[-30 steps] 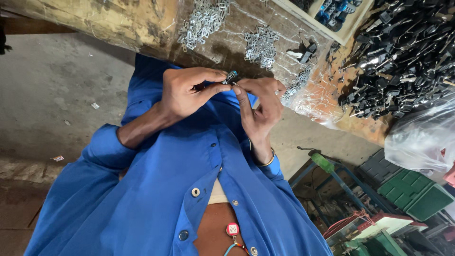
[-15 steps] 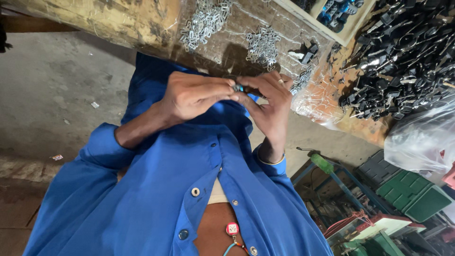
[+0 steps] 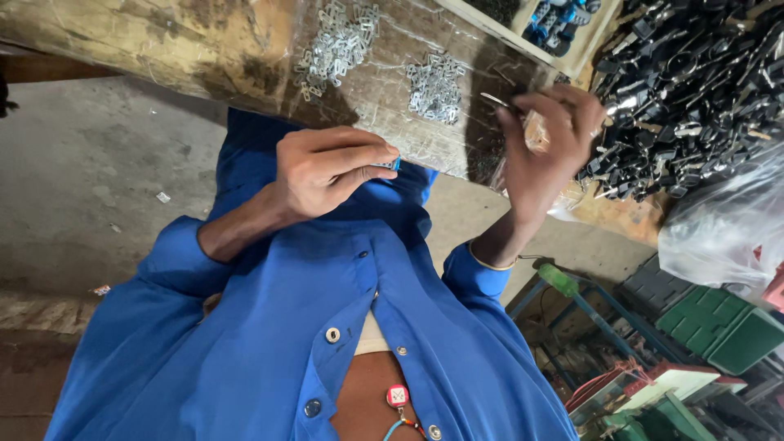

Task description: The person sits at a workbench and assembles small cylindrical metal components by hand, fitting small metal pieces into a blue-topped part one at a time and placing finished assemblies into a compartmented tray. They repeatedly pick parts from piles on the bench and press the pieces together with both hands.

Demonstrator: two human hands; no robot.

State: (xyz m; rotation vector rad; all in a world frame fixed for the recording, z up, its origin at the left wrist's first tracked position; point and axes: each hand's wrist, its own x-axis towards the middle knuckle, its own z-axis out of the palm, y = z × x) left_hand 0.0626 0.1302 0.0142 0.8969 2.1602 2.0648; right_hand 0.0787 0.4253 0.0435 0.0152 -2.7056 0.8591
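- Blue small part (image 3: 394, 164) sits pinched in the closed left hand (image 3: 327, 171), at the picture's centre.
- Right hand (image 3: 543, 139), at 2 o'clock from it, grips a thin metal piece (image 3: 498, 100) between its fingertips.
- Bench (image 3: 204, 49) at 12 o'clock carries silver clip piles (image 3: 339, 45); black parts heap (image 3: 694, 90) lies at 2 o'clock.

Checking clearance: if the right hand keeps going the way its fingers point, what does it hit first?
Likely the heap of dark keys: the right hand, pinching a thin metal piece, points up toward it over the plastic-covered bench. Depth is unclear.
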